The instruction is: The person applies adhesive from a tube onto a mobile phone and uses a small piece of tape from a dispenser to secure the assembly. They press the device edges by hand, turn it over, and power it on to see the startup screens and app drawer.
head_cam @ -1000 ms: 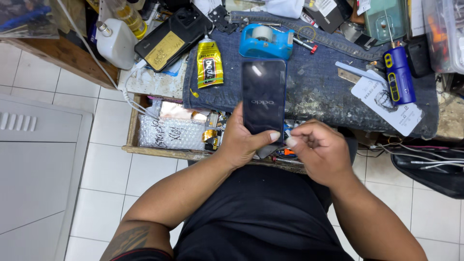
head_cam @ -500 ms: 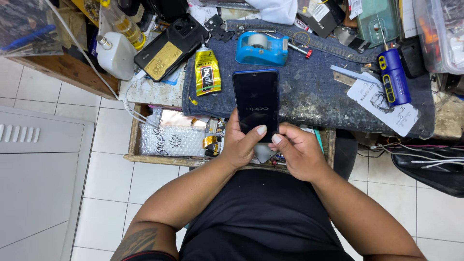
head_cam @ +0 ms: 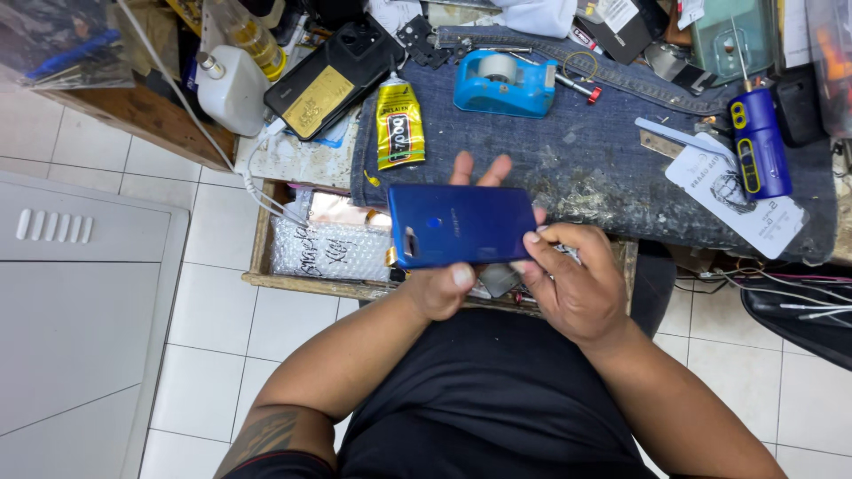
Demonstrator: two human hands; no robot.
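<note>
A blue phone [head_cam: 461, 224] lies sideways across my left hand [head_cam: 441, 286], its glossy back up and the camera hole at its left end. My left fingers stick out beyond its far edge and my thumb presses its near edge. My right hand [head_cam: 568, 282] pinches the phone's right end with thumb and fingers. A small grey piece [head_cam: 499, 278] shows just below the phone between my hands; I cannot tell which hand has it.
A denim cloth [head_cam: 612, 168] covers the bench. On and around it: a blue tape dispenser [head_cam: 504, 82], yellow glue tube [head_cam: 399, 122], black phone with a gold plate [head_cam: 330, 80], blue handheld tool [head_cam: 760, 149], white bottle [head_cam: 232, 89]. An open wooden drawer [head_cam: 306, 284] holds bubble wrap.
The phone has been flipped and turned: its dark screen faced up and stood lengthwise before, now its blue back faces up and it lies sideways. Both hands stayed on it.
</note>
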